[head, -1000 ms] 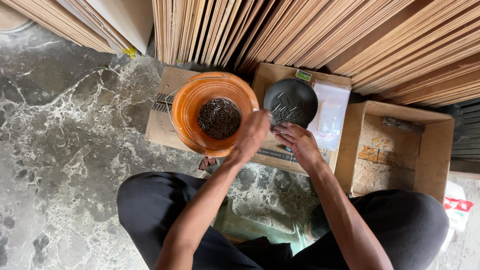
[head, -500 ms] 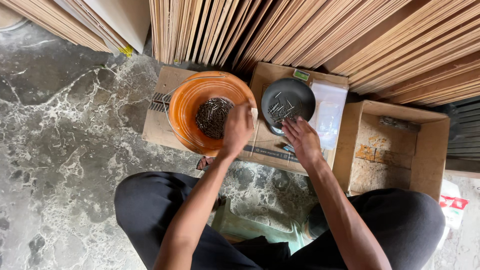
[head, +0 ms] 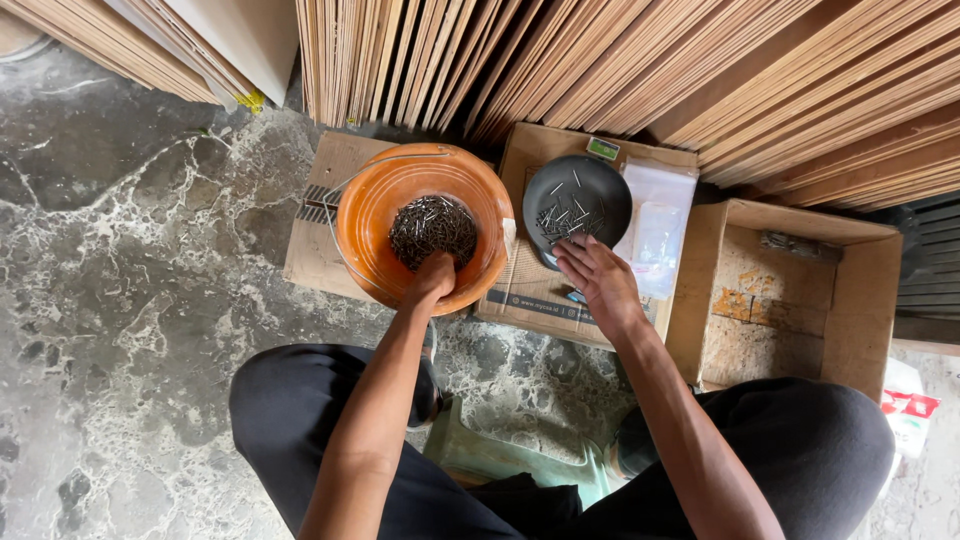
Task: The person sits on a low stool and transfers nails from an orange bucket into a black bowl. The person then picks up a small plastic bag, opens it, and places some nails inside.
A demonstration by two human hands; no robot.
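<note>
Sorting barely begun: left hand [head: 436, 280] dipped into the heap of small dark metal nails [head: 432, 229] in the round orange plastic bowl [head: 372, 215], fingers hidden, grip unreadable; right hand [head: 598, 283] flat, fingers apart, beside the dark round pan [head: 578, 202] with few nails.

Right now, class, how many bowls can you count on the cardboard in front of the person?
2. An orange bowl full of small nails sits on the left, with the left hand reaching into it. A smaller dark bowl holding a few nails sits to its right, just above the right hand. None appears hidden.
</note>
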